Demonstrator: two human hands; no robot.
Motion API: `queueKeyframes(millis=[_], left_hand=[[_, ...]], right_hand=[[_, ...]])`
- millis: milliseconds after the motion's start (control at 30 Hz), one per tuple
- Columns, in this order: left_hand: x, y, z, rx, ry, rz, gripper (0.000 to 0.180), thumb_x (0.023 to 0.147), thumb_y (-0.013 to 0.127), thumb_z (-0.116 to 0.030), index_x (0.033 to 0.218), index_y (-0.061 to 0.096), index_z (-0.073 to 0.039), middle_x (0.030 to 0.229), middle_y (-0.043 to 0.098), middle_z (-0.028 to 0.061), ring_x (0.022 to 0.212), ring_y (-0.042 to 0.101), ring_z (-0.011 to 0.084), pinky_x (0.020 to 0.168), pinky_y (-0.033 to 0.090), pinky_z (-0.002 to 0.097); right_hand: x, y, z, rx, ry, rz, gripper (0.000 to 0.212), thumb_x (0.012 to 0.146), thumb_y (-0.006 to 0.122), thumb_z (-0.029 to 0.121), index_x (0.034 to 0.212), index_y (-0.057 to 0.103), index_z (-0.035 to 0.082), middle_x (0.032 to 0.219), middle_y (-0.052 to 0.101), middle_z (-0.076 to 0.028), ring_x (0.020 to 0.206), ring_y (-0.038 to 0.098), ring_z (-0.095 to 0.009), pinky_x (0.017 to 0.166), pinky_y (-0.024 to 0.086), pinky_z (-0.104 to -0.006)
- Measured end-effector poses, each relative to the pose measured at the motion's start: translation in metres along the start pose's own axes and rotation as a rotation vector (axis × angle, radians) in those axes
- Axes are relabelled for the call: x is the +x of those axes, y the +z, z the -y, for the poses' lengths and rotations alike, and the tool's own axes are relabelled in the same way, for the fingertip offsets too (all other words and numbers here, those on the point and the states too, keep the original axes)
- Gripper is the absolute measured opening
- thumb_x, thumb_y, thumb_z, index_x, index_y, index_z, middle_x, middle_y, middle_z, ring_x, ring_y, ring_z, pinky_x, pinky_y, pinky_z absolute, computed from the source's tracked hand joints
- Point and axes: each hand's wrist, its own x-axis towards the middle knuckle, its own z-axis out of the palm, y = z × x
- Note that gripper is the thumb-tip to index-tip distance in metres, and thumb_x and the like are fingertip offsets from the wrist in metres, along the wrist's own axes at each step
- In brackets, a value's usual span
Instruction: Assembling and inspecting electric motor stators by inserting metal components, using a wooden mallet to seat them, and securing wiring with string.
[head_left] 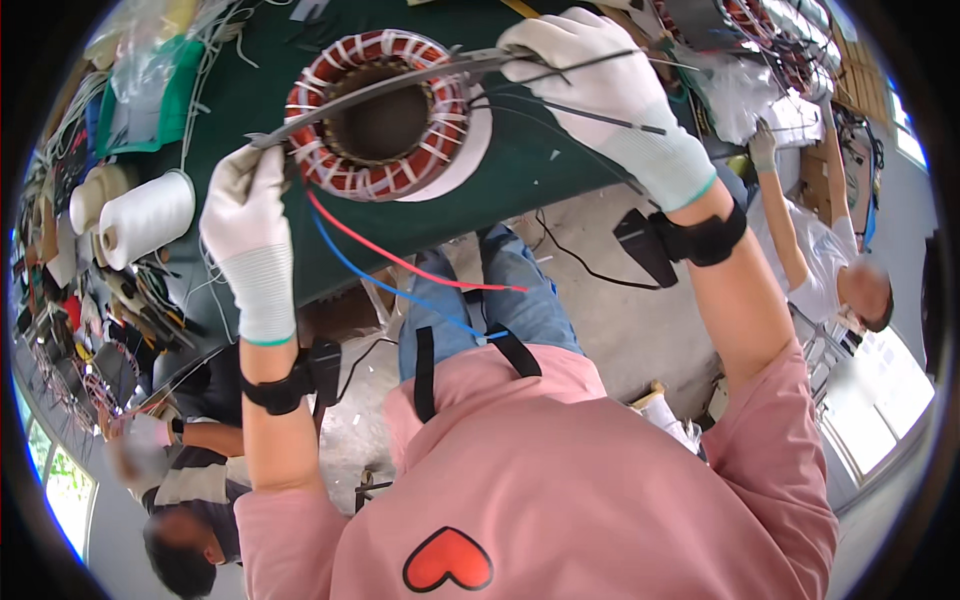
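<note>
A ring-shaped motor stator (448, 125), its copper windings laced with white cord, rests on the green table in front of me. Stretched across its top is a long dark grey strip (385, 92). Gloved in white, my left hand (248, 215) pinches the strip's left end beside the stator. My right hand (605, 105), also in a white glove, grips the other end, higher and to the right. Dark thin leads (560, 112) pass by the right hand. From the stator's near side a red wire (400, 262) and a blue wire (375, 288) hang toward my lap.
White cord spools (148, 220) and a green bin (188, 90) stand left. Tools and wires (130, 310) crowd the lower left. Plastic bags (735, 100) lie at the right. Co-workers sit at both sides, one in striped clothing (205, 480), another in white (820, 250).
</note>
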Motion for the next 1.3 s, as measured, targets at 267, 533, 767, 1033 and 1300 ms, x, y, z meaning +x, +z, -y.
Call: queueKeyframes(millis=[267,533,767,1033,1300], left_hand=[[-0.002,0.005,-0.001,0.046,-0.004,-0.006,0.021,0.099,0.068,-0.011,0.112,0.067,0.006,0.097,0.073,0.0065,0.083,0.068,0.009,0.076,0.057,0.0236],[-0.002,0.003,0.002,0.112,0.069,-0.027,0.026,0.101,0.066,-0.016,0.113,0.067,0.007,0.095,0.073,0.0075,0.084,0.069,0.01,0.077,0.057,0.0242],[-0.001,0.007,0.001,0.118,0.069,-0.048,0.025,0.099,0.068,-0.014,0.112,0.067,0.007,0.095,0.074,0.0076,0.083,0.069,0.0095,0.077,0.056,0.0232],[-0.003,0.003,0.007,0.096,0.092,-0.051,0.023,0.098,0.069,-0.011,0.112,0.066,0.007,0.096,0.074,0.0083,0.084,0.07,0.0102,0.079,0.056,0.0229],[0.005,0.003,0.024,0.061,0.165,-0.043,0.017,0.1,0.064,-0.005,0.114,0.063,0.004,0.102,0.072,0.0079,0.088,0.066,0.0087,0.078,0.053,0.0218]], right_hand=[[-0.007,0.016,-0.003,0.018,-0.035,-0.131,0.013,0.08,0.072,0.016,0.088,0.065,0.008,0.078,0.064,-0.011,0.078,0.062,-0.034,0.07,0.048,-0.0439],[-0.009,0.018,-0.001,0.077,-0.021,-0.146,0.015,0.08,0.072,0.012,0.09,0.065,0.005,0.079,0.063,-0.013,0.08,0.062,-0.037,0.069,0.05,-0.0458],[-0.01,0.02,-0.003,0.084,0.006,-0.131,0.014,0.08,0.072,0.012,0.09,0.065,0.005,0.08,0.063,-0.013,0.08,0.062,-0.037,0.068,0.05,-0.0463],[-0.013,0.029,-0.003,0.111,-0.024,-0.201,0.019,0.077,0.075,0.014,0.091,0.065,0.007,0.079,0.063,-0.012,0.078,0.061,-0.036,0.068,0.049,-0.0462],[-0.018,0.031,0.0,0.01,0.062,-0.16,0.02,0.076,0.075,0.015,0.091,0.064,0.008,0.078,0.061,-0.012,0.078,0.061,-0.037,0.07,0.049,-0.046]])
